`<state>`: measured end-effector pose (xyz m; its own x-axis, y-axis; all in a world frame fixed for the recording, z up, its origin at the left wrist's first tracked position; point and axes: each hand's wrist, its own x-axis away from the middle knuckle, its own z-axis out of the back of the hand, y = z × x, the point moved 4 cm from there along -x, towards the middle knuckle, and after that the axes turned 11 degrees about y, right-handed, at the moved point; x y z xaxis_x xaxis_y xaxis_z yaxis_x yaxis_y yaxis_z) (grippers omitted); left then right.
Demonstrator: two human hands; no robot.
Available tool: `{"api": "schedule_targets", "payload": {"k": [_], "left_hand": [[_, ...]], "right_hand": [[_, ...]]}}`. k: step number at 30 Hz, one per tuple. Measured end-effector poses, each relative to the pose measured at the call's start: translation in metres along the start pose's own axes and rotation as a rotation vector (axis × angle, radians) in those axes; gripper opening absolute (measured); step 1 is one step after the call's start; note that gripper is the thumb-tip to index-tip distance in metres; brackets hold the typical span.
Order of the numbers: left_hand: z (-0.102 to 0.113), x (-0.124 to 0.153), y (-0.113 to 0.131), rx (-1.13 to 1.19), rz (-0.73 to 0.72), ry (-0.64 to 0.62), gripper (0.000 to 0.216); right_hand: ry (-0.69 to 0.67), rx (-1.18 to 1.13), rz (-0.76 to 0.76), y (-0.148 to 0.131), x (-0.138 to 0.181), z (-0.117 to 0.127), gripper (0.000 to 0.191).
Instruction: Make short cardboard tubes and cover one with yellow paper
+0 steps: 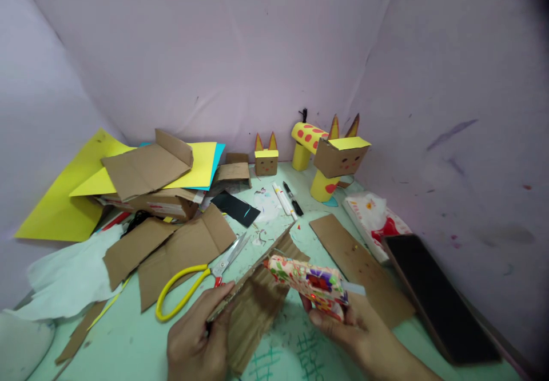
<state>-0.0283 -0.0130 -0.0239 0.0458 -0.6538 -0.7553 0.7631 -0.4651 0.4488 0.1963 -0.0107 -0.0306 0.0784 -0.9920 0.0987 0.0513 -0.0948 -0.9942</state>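
Note:
My left hand [201, 335] is closed on a folded piece of cardboard [261, 306], holding it up at a slant over the green table [115, 335]. In my right hand [338, 326] is a hot glue gun [309, 281] with a patterned, colourful body; my fingers wrap its handle. A clear glue stick [355, 289] sticks out of its back end. The gun's nozzle points left, at the upper edge of the cardboard; whether it touches cannot be made out. Yellow-handled scissors [184, 289] lie just left of the cardboard, blades partly apart.
Cardboard scraps [184, 249] and yellow paper sheets [64, 198] pile up at left. Behind stand a small cardboard cat-like head [266, 163] and a spotted yellow animal [323, 186]. Markers [283, 201], a cardboard strip [360, 266], a tissue pack [373, 221] and a dark phone-like slab [441, 301] lie rightward.

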Motion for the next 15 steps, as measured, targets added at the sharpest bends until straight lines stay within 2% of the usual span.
{"api": "schedule_targets", "payload": {"k": [5,10,15], "left_hand": [[-0.001,0.0007,0.0009,0.009,-0.001,-0.003,0.018],[-0.0014,0.0009,0.0004,-0.005,-0.014,-0.009,0.018],[-0.0008,0.0001,-0.0011,-0.028,-0.021,-0.014,0.018]], "right_hand": [[-0.011,-0.043,0.013,-0.0032,0.0005,-0.0027,0.019],[-0.046,0.009,0.07,-0.0087,0.0029,-0.0063,0.012],[-0.024,0.023,0.06,-0.004,0.0015,-0.0032,0.017]]}}
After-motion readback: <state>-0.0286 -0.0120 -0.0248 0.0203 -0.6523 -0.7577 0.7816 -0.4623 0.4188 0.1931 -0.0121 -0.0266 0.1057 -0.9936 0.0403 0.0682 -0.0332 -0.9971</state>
